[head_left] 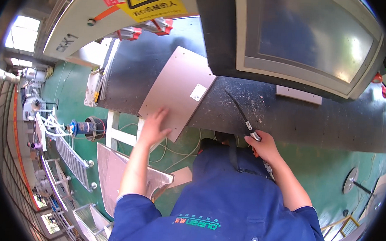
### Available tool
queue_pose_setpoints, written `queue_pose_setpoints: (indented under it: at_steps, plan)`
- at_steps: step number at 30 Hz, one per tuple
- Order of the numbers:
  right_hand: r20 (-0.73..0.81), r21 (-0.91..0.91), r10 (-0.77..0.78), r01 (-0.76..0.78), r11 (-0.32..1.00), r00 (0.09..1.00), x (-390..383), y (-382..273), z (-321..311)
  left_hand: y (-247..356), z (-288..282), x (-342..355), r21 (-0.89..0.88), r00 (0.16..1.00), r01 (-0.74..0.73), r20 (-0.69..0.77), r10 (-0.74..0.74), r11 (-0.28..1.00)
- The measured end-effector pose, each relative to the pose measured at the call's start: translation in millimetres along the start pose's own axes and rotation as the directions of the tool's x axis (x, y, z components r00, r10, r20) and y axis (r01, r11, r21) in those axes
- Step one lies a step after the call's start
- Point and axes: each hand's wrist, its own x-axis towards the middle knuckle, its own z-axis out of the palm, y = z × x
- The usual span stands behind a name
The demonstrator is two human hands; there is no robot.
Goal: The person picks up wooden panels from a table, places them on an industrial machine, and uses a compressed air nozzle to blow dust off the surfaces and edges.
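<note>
A flat grey-beige panel (173,84) with one curved side lies on the dark tabletop (127,75), its near corner jutting past the front edge. Several small holes dot its face, and a white label (198,92) is stuck near its right side. My left hand (154,129) rests on the panel's near left part, fingers spread and nothing gripped. Over at the right, my right hand (263,146) is wrapped round an air blow gun (248,124). Its long, thin black nozzle points up and left over the table, to the panel's right. My palm hides most of the gun's handle.
Pale dust and chips (259,102) are scattered beside the nozzle. A narrow panel strip (298,94) lies farther right, below a large screen (315,35) overhanging the table. Red-and-grey clamps (161,26) stand at the back. A large panel (120,173) leans at my left, near hoses on the green floor.
</note>
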Motion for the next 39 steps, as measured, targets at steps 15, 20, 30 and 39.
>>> queue_pose_setpoints:
  at_steps: [15, 20, 30, 39]
  plan:
    - [0.134, -0.038, -0.062, 0.067, 0.997, 0.989, 12, -21, -5, 53, 47, 27, 0.245, 0.731, 0.682, -0.203, -0.652, 0.689]
    - [0.110, -0.033, -0.069, 0.073, 0.997, 0.992, 23, -27, -3, 102, -14, 64, -0.183, 0.776, 0.630, 0.201, -0.598, 0.755]
    - [0.100, -0.076, -0.031, 0.039, 0.996, 0.994, 31, -45, 11, -7, 34, 115, 0.087, 0.874, 0.087, -0.486, -0.033, 0.992]
    - [0.045, -0.082, 0.013, -0.009, 0.997, 0.999, 41, -60, 38, -32, 14, 179, -0.030, 0.843, 0.112, -0.526, -0.111, 0.993]
